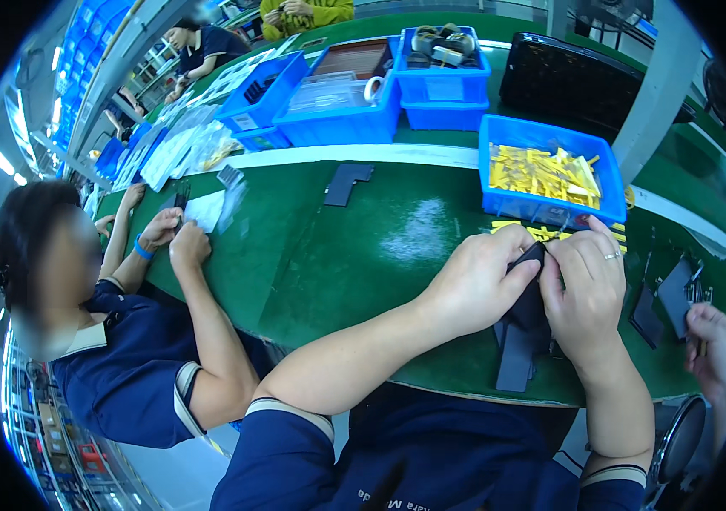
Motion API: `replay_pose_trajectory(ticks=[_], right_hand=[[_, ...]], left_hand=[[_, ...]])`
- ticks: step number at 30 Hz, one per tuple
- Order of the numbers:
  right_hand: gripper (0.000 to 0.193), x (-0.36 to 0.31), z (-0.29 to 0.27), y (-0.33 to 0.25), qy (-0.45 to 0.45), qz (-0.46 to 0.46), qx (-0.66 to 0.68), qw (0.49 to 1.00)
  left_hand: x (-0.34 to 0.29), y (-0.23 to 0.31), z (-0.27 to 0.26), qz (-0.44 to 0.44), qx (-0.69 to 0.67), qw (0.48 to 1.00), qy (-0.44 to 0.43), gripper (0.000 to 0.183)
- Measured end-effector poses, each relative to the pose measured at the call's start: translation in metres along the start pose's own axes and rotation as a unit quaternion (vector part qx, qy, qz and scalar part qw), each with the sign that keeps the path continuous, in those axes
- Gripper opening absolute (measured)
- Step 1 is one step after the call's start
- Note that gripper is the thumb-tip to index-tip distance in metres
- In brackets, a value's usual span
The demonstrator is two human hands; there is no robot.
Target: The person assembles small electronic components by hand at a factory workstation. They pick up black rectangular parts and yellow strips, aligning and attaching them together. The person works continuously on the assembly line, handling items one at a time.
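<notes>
My left hand (484, 279) and my right hand (586, 285) are close together above the front of the green table, both closed on a black flat part (530, 300). The left thumb lies along its upper end, and the right fingers pinch at the same end. Just below it, near the table edge, are dark grey flat pieces (516, 364), partly covered by the held part. Beyond my fingertips lie several yellow strips (542, 232) on the table. My right hand wears a ring. Whatever small thing may be between the fingertips is too small to make out.
A blue bin (499, 203) of yellow strips stands behind my hands. More blue bins (337, 128) line the back. An angular dark grey piece (346, 184) lies mid-table. A co-worker (150, 349) works at left; another person's hand (714, 347) reaches toward dark pieces (676, 294) at right.
</notes>
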State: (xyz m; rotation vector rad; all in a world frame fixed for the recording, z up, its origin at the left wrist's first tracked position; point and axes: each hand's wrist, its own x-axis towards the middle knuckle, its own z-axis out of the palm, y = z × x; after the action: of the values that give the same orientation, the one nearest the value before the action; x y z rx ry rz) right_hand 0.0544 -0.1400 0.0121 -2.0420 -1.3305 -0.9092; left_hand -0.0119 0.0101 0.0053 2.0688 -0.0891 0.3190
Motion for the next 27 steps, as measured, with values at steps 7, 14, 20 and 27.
replay_pose_trajectory(ticks=[7, 14, 20, 27], right_hand=[[0.012, -0.005, 0.000, 0.012, -0.072, 0.290, 0.364, 0.882], [0.009, -0.007, 0.004, 0.029, -0.133, 0.423, 0.599, 0.666], [0.007, -0.006, 0.002, 0.023, -0.139, 0.373, 0.547, 0.737], [0.010, -0.005, -0.002, 0.019, -0.119, 0.376, 0.502, 0.769]], left_hand=[[0.003, -0.008, -0.009, 0.043, 0.055, 0.997, 0.015, 0.023], [0.001, -0.002, -0.010, 0.047, 0.035, 0.998, -0.023, 0.020], [-0.002, -0.003, -0.007, 0.072, 0.057, 0.996, -0.015, 0.019], [-0.001, -0.002, -0.011, 0.072, 0.058, 0.996, -0.009, 0.019]])
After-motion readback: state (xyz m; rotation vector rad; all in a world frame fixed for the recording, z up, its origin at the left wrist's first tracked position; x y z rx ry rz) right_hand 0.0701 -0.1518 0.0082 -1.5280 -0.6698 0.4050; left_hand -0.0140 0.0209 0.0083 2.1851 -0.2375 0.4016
